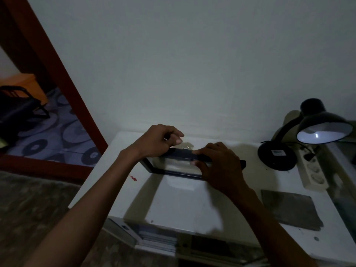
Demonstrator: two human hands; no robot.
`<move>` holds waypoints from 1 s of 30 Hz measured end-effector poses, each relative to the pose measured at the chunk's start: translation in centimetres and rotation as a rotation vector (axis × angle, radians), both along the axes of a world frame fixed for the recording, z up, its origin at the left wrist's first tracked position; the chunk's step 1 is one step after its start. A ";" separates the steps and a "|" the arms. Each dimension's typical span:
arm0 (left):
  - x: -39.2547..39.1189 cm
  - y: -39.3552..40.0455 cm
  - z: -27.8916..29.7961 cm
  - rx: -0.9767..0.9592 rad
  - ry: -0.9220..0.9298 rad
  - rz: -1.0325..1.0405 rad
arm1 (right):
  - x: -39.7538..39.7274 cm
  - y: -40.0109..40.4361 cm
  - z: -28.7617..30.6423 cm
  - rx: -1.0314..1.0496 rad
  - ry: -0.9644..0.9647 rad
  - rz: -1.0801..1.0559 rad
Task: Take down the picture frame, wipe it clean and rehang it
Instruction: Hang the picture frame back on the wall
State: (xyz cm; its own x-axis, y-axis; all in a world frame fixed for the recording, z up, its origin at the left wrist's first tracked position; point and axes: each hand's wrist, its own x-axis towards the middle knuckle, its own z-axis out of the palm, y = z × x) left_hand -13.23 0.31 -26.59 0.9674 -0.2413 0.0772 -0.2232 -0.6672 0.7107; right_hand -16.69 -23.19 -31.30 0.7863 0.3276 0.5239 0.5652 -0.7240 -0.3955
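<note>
A black picture frame (173,166) with a glass front stands tilted on the white table (185,205), its top edge raised toward the wall. A small metal hanger (185,147) shows at the top edge. My left hand (159,140) is at the frame's top left, fingers curled, thumb and forefinger pinching near the top edge. My right hand (217,162) grips the frame's right part, fingers over the top edge and the thumb on the glass. A grey cloth (290,209) lies flat on the table at the right.
A black desk lamp (308,132), lit, stands at the back right beside a white power strip (314,170). Books fill the shelf (158,239) under the tabletop. A red door frame (57,78) runs at the left. The bare white wall (183,64) rises behind the table.
</note>
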 end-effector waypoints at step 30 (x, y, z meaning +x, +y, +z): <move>-4.1 4.8 -9.3 -0.434 -0.184 0.580 | 0.1 -0.9 -4.2 0.781 0.238 -0.356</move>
